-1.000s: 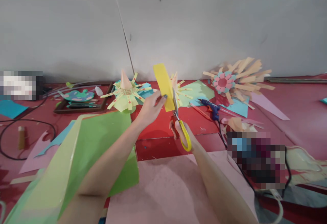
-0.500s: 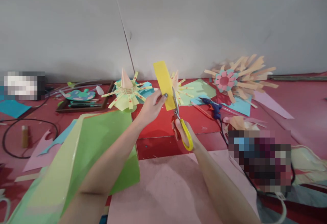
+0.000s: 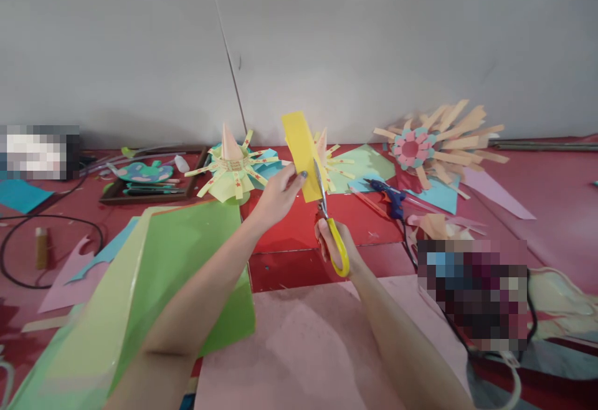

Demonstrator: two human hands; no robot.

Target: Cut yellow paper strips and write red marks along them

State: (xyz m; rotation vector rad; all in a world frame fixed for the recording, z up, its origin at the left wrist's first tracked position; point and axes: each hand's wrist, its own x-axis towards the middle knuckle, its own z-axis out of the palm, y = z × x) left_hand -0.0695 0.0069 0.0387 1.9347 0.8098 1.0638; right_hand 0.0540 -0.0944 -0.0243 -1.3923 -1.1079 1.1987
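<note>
Pinched between the thumb and fingers of my left hand (image 3: 281,193) is a yellow paper strip (image 3: 301,148), held up and tilted above the table. My right hand (image 3: 337,243) grips a pair of scissors (image 3: 340,249) with yellow handles. Their metal blades point up along the strip's right edge, near its lower end; whether they bite into the paper I cannot tell. Just behind the hands stand two paper crafts, each with a peach cone and star-printed strips: one at the left (image 3: 233,164) and one (image 3: 329,161) partly hidden by the yellow strip.
Green paper sheets (image 3: 187,260) lie at left, a pink sheet (image 3: 299,348) in front. A blue glue gun (image 3: 392,198) with its cord rests right of the scissors. Farther right is a peach paper-strip craft (image 3: 448,139). A dark tray (image 3: 135,197) holds pens. A white wall (image 3: 350,42) rises behind.
The scissors' handles have shifted slightly left and closer together. The yellow strip and my left hand have barely moved. The view has turned very slightly.
</note>
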